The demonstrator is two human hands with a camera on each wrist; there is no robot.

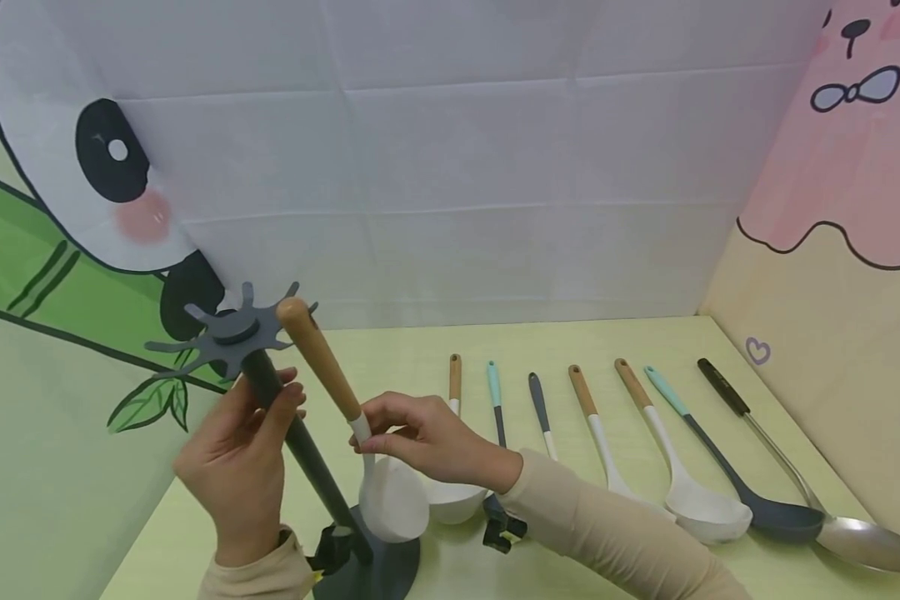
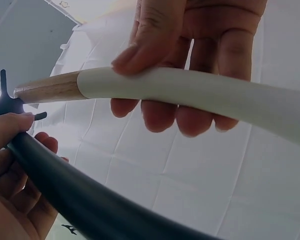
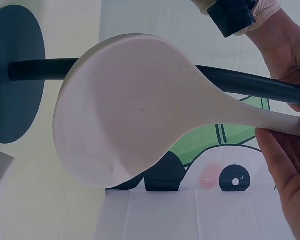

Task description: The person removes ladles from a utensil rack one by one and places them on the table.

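My left hand (image 1: 243,458) grips the dark pole of a utensil stand (image 1: 311,454) just below its top ring of hooks, and the stand leans to the left. Between thumb and fingers, my right hand (image 1: 427,437) pinches the white neck of a large spoon (image 1: 326,371), just under its wooden handle. The handle's tip overlaps the hooks in the head view. Below the hand hangs the broad white bowl of the spoon (image 3: 125,110), in front of the pole in the right wrist view. The left wrist view shows the spoon's neck (image 2: 155,82) lying across the right fingers.
To the right lie several utensils in a row, among them a white ladle (image 1: 457,504), a dark ladle with a mint handle (image 1: 783,521) and a metal spoon (image 1: 870,542). The stand's round base (image 1: 393,567) rests at the table's front. A white cloth wall (image 1: 450,167) rises behind.
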